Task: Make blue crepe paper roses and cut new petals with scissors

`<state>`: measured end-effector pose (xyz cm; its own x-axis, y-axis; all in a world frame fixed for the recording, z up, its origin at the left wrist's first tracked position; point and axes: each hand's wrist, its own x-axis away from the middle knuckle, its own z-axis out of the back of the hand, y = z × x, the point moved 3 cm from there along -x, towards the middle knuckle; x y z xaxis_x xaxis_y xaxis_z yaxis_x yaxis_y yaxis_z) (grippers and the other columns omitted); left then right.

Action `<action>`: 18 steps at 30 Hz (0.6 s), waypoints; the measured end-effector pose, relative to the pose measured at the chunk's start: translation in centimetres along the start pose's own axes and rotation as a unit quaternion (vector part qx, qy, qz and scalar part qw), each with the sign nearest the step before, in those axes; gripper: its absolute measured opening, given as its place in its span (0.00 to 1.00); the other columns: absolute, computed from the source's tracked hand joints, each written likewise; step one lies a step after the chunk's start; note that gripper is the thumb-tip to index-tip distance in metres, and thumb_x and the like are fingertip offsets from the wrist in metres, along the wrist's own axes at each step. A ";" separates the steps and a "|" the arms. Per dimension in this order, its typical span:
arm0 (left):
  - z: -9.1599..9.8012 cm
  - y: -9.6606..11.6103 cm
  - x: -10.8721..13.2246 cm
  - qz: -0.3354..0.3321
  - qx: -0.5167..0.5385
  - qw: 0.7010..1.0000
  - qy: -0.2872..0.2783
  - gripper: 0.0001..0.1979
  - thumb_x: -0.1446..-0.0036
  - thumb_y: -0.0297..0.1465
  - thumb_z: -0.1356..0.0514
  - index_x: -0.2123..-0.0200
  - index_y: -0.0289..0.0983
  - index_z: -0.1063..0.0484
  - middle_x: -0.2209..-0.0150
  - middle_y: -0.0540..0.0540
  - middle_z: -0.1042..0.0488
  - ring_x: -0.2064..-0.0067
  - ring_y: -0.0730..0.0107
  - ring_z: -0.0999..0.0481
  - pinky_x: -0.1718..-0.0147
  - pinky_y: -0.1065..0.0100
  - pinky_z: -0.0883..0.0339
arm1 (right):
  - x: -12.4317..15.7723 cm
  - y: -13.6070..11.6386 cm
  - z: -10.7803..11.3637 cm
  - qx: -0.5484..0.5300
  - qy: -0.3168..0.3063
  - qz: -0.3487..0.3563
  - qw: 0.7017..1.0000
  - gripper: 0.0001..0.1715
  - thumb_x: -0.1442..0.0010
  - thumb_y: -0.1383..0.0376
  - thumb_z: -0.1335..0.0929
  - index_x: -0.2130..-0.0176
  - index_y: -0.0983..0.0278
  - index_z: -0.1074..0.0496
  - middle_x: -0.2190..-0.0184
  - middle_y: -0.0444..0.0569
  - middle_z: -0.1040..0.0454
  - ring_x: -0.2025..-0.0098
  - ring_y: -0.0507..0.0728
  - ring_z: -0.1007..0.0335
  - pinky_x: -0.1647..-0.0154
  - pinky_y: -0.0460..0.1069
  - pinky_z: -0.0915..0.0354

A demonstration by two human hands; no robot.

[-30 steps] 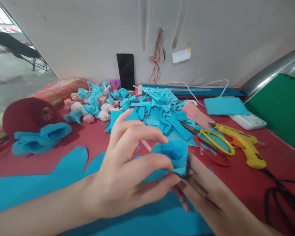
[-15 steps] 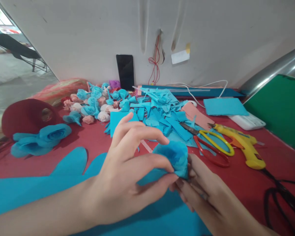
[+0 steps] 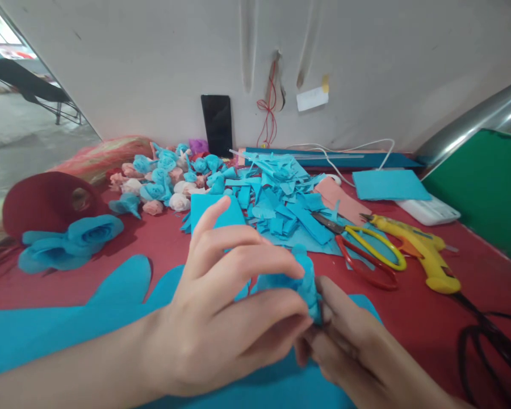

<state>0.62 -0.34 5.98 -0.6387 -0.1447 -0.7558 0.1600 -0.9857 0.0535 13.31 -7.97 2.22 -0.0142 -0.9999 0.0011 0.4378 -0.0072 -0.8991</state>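
A small blue fabric flower (image 3: 303, 279), partly rolled, sits between both my hands above the red table. My left hand (image 3: 221, 307) curls around its left side, fingers pressed on the petals, forefinger raised. My right hand (image 3: 349, 346) pinches its base from below right. Under my hands lies a large blue fabric sheet (image 3: 68, 324) cut into petal shapes.
Scissors with yellow and red handles (image 3: 366, 253) and a yellow glue gun (image 3: 421, 253) lie to the right. A heap of blue scraps (image 3: 281, 199) and small finished flowers (image 3: 166, 179) fill the back. A large blue flower (image 3: 72, 238) and a red roll (image 3: 46, 201) are at left.
My left fingers have closed further over the flower, squeezing it narrower. Both hands have dropped slightly toward me.
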 end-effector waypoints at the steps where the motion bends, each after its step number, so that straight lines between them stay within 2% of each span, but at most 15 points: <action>1: -0.1 0.0 0.0 0.005 -0.001 1.000 0.003 0.03 0.50 0.30 0.40 0.75 0.43 0.30 0.70 0.51 0.30 0.62 0.68 0.38 0.40 0.53 0.55 | 0.0 -0.2 0.1 0.003 -0.002 -0.008 1.000 0.12 0.44 0.71 0.44 0.61 0.60 0.39 0.78 0.44 0.29 0.76 0.52 0.31 0.74 0.44 0.34; 6: -0.4 0.0 0.2 0.023 0.010 1.000 0.006 0.04 0.50 0.32 0.40 0.75 0.43 0.31 0.68 0.51 0.31 0.60 0.68 0.38 0.41 0.52 0.54 | 0.1 -0.6 0.3 0.000 -0.019 -0.024 1.000 0.14 0.43 0.69 0.42 0.56 0.60 0.37 0.76 0.45 0.27 0.75 0.54 0.29 0.75 0.44 0.32; 11: -0.4 0.0 0.5 0.031 0.033 0.999 -0.004 0.04 0.49 0.28 0.41 0.74 0.43 0.30 0.66 0.52 0.31 0.58 0.69 0.38 0.40 0.53 0.56 | 0.5 -0.2 -0.1 0.000 -0.004 -0.020 1.000 0.18 0.42 0.69 0.43 0.51 0.61 0.39 0.75 0.45 0.26 0.74 0.54 0.28 0.72 0.44 0.31; 15: -0.2 0.0 0.4 0.027 0.044 0.998 -0.026 0.05 0.51 0.26 0.40 0.74 0.44 0.30 0.66 0.53 0.31 0.59 0.69 0.37 0.39 0.56 0.58 | 0.5 -0.3 0.1 -0.010 -0.010 -0.015 1.000 0.18 0.43 0.69 0.42 0.52 0.61 0.38 0.76 0.45 0.26 0.75 0.54 0.28 0.72 0.44 0.31; 18: 0.0 0.0 0.3 0.002 0.039 0.999 -0.018 0.06 0.51 0.25 0.40 0.75 0.44 0.29 0.70 0.54 0.30 0.61 0.69 0.37 0.39 0.59 0.58 | 0.4 -0.4 0.4 -0.016 -0.023 -0.021 0.999 0.16 0.43 0.69 0.41 0.54 0.61 0.36 0.76 0.45 0.26 0.74 0.54 0.28 0.72 0.44 0.31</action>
<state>0.41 -0.38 5.76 -0.6644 -0.1506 -0.7321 0.1044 -0.9886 0.1086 13.45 -8.39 2.74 0.0092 -0.9983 0.0577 0.4080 -0.0489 -0.9117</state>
